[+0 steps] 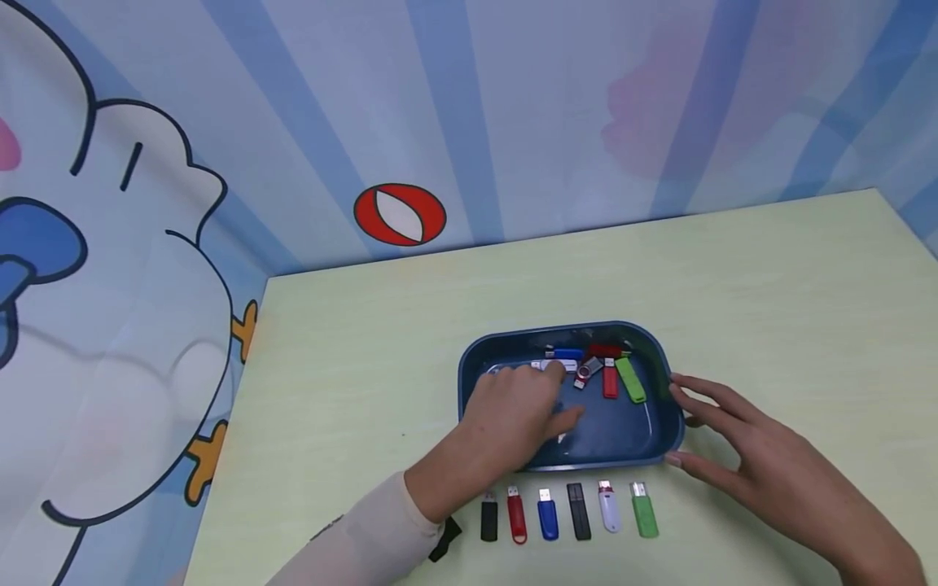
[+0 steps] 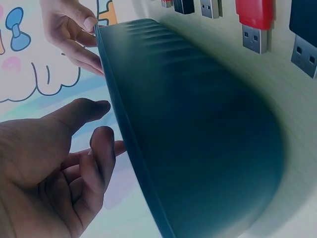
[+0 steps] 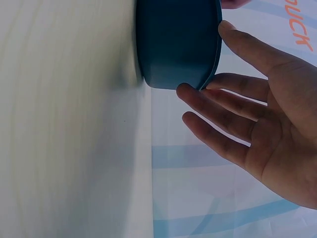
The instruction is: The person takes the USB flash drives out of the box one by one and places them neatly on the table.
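A dark blue tray (image 1: 601, 439) with several USB flash drives in it sits on the table. My left hand (image 1: 516, 403) reaches over its front rim, palm down, near a white flash drive (image 1: 563, 366). In the left wrist view its thumb stands apart from the bent fingers; the index fingertip is hidden behind the rim. My right hand (image 1: 762, 460) touches the tray's right end with extended fingers, its thumb at the front right corner. Beside the white drive lie a blue flash drive (image 1: 566, 354), a red flash drive (image 1: 610, 381) and a green flash drive (image 1: 631, 381).
In front of the tray, several flash drives stand in a row, from a black flash drive (image 1: 488, 518) to a green flash drive (image 1: 645, 514). A black object (image 1: 444, 540) is partly hidden by the left sleeve. A printed wall (image 1: 557, 122) borders the table (image 1: 352, 366).
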Demonstrator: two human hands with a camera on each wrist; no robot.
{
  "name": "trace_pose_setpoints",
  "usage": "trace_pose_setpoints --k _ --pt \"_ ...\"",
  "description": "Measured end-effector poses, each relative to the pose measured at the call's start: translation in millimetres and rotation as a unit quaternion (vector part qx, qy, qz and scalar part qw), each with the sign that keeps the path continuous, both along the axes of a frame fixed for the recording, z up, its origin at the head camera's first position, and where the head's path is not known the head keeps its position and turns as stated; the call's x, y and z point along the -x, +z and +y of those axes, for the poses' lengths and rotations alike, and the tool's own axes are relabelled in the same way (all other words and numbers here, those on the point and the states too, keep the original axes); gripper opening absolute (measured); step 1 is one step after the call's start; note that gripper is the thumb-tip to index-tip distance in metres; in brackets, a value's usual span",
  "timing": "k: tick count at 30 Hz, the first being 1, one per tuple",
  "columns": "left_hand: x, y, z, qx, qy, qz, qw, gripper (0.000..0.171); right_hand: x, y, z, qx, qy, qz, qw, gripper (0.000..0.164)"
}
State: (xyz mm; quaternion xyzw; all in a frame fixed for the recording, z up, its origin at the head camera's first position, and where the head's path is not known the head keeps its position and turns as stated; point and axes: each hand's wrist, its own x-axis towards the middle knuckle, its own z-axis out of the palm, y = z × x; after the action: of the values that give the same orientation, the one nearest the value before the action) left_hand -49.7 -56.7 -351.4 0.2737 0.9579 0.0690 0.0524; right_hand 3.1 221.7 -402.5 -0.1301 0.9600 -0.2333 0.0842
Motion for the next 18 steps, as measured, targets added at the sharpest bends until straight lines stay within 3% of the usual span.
trace_pose_setpoints --k 7,18 --pt "7.3 -2.0 -2 0.004 0.013 0.001 0.9999 0.054 -0.9 -0.7 0 -0.003 -0.004 -0.002 1.000 0.085" --pt "19.2 -8.9 -6 0.006 0.024 0.006 0.9997 0.046 -0.6 -0.9 -2 -0.010 -0.004 -0.004 1.000 0.081"
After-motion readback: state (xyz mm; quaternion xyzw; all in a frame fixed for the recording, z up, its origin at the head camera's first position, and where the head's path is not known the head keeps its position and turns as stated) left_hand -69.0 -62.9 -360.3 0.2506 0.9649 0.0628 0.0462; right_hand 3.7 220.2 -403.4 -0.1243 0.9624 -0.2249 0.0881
